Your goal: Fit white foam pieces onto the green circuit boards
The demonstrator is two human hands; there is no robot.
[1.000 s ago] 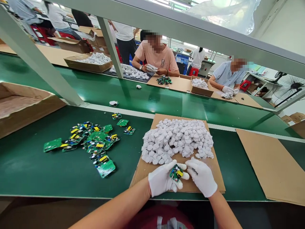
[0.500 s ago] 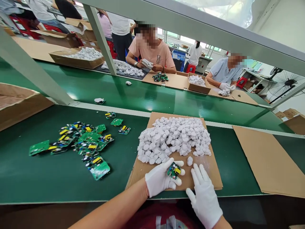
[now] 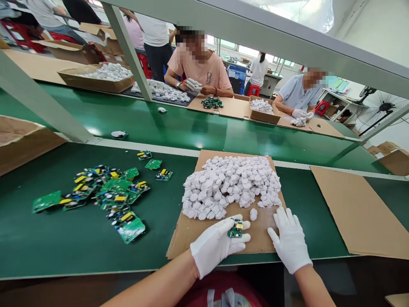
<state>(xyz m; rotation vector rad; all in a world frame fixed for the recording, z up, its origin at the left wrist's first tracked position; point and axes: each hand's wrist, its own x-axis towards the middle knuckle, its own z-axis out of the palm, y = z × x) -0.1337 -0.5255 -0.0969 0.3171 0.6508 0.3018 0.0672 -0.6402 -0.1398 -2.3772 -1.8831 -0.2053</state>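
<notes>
My left hand (image 3: 220, 243), in a white glove, holds a small green circuit board (image 3: 235, 229) with a yellow part against its fingers, over the front of a cardboard sheet (image 3: 204, 230). My right hand (image 3: 290, 238), also gloved, lies flat with fingers spread at the sheet's right edge and holds nothing. Behind both hands a large heap of small white wrapped pieces (image 3: 233, 183) covers the sheet. One white piece (image 3: 253, 214) sits apart between the heap and my hands. To the left, a pile of green boards (image 3: 118, 187) with yellow parts rests on the green table.
Another cardboard sheet (image 3: 358, 209) lies at the right and an open box (image 3: 28, 145) stands at the left. A slanted metal post (image 3: 44, 98) rises from the table. Beyond the green belt (image 3: 191, 128), two people sit with white pieces and boxes.
My right hand has moved right, away from my left hand and the single white piece. The board in my left hand has shifted slightly right and turned. The view has shifted a little.
</notes>
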